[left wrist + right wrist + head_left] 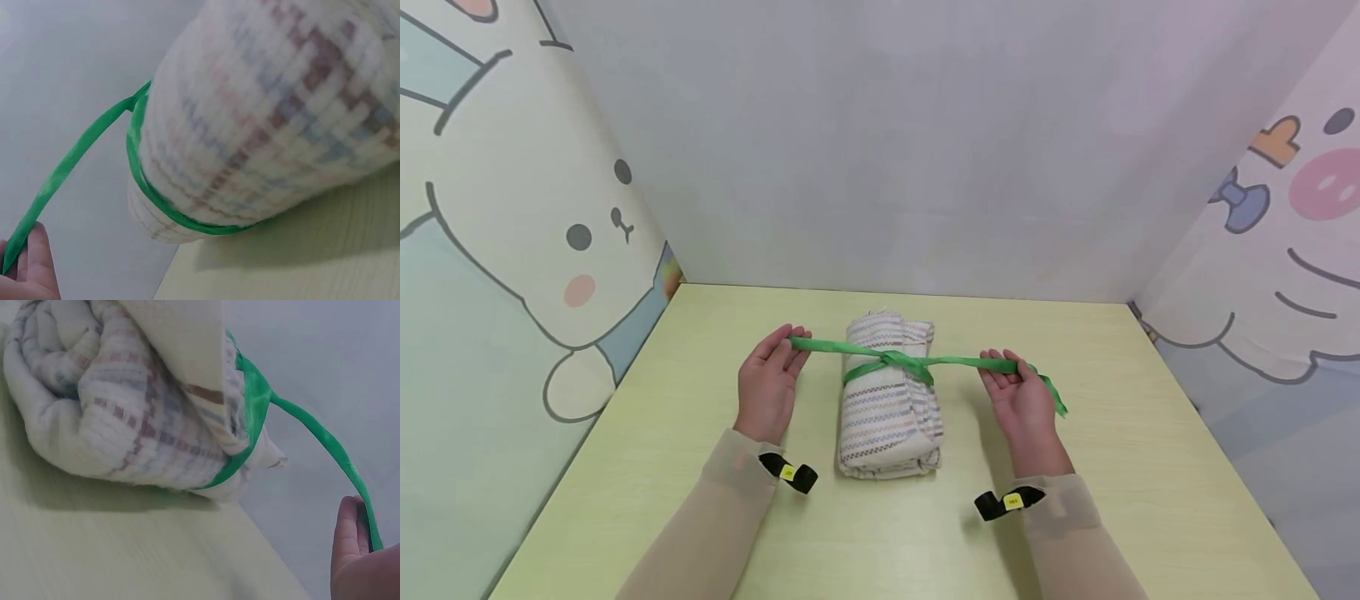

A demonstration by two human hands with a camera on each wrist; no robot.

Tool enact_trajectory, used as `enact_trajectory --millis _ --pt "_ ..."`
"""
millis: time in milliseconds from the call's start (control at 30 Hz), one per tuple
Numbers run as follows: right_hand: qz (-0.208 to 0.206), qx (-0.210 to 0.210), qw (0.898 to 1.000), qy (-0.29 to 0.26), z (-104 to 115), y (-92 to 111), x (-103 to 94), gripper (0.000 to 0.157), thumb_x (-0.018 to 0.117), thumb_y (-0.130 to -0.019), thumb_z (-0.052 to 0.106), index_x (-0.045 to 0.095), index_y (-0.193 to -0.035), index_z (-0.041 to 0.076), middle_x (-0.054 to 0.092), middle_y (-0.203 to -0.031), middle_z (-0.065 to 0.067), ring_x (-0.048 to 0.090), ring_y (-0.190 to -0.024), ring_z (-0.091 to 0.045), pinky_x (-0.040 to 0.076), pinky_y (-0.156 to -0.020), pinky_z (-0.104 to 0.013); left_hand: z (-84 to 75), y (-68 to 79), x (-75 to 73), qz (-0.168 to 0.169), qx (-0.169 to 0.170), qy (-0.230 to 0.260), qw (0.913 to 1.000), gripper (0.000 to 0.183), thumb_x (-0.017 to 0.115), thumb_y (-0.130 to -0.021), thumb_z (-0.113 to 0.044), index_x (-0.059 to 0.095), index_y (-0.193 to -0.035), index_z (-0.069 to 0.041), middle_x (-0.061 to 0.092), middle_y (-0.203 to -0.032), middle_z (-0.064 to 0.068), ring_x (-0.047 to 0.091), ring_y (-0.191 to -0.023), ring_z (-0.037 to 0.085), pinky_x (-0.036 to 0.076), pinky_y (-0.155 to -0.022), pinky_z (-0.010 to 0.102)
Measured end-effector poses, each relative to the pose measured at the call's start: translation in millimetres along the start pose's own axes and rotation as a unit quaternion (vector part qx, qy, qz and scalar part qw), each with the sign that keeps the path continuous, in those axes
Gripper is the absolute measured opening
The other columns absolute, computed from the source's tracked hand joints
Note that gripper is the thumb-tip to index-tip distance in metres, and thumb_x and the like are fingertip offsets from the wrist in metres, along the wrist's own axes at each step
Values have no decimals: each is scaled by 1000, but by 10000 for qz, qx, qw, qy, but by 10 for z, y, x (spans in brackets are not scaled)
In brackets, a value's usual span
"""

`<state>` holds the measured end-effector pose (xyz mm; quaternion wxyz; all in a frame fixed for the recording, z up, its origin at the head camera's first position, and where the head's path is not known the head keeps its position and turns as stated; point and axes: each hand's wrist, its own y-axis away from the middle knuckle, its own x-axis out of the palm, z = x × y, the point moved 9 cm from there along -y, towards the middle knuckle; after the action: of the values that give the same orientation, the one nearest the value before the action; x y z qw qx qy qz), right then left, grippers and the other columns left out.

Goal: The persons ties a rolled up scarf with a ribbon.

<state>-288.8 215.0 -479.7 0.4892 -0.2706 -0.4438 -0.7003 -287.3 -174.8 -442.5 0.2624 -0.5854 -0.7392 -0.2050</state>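
Note:
A folded, rolled cloth (pixel 876 417), white with coloured woven stripes, lies in the middle of the table. Around it runs a green ribbon (pixel 823 345), knotted on top (pixel 895 360). To the left of the cloth, my left hand (pixel 767 387) pinches one ribbon end between thumb and fingers. On the other side my right hand (pixel 1026 400) pinches the other length, and its loose tail hangs past the fingers. Both lengths stretch out from the knot above the table. The left wrist view shows the ribbon (pixel 69 162) rising to the bundle; in the right wrist view the cloth's rolled end (pixel 137 412) is visible.
The pale wooden table (pixel 880 550) extends around the bundle. A plain grey-white wall (pixel 880 150) stands behind it, with cartoon-printed panels at left (pixel 512 208) and right (pixel 1262 275). Black straps with small cameras sit on both sleeves.

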Motion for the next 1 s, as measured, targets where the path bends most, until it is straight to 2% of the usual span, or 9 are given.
enact_trajectory --millis 167,400,533,667,833,900,1000 --pt "26 -26 10000 14 92 7 2 38 32 -114 27 40 -144 5 60 -130 -20 46 -142 -31 44 -109 -42 -78 1 -45 -147 118 98 9998 33 57 -106 -7 59 -137 3 55 -137 25 61 -127 32 50 -102 34" --pt "115 -54 9998 -130 224 27 15 37 32 -114 27 42 -142 5 57 -135 -21 43 -144 -31 41 -112 -43 -152 34 -122 -406 206 38 9990 33 54 -108 -9 58 -137 4 54 -139 28 61 -127 33 51 -101 34" --pt "188 49 9998 -86 260 21 -23 38 32 -113 28 41 -142 5 58 -131 -20 43 -145 -31 38 -113 -43 -108 46 -202 -558 -60 222 9982 34 45 -112 -14 55 -139 3 49 -143 28 58 -130 33 50 -102 33" --pt "336 276 9990 60 272 0 -85 37 30 -113 28 41 -140 5 61 -125 -20 36 -148 -31 35 -115 -44 -51 68 -309 -777 -355 436 9954 36 38 -114 -16 51 -142 3 46 -146 26 55 -133 33 50 -102 32" --pt "348 527 9977 254 292 -22 -176 37 31 -113 27 48 -136 3 65 -119 -21 30 -151 -31 35 -115 -45 13 85 -415 -1031 -718 491 9909 38 40 -113 -17 48 -145 4 45 -147 25 55 -133 32 50 -102 31" --pt "274 609 9974 280 304 -29 -220 38 31 -113 27 49 -136 3 64 -122 -21 30 -151 -30 35 -116 -44 49 87 -455 -1131 -928 478 9881 41 41 -113 -17 45 -147 4 45 -147 25 54 -134 32 50 -102 31" --pt "67 661 9974 285 329 -40 -301 39 30 -114 27 51 -137 3 54 -141 -21 33 -150 -29 35 -116 -43 102 97 -520 -1237 -1222 443 9838 45 40 -113 -15 39 -153 5 42 -149 24 52 -136 31 49 -103 31"
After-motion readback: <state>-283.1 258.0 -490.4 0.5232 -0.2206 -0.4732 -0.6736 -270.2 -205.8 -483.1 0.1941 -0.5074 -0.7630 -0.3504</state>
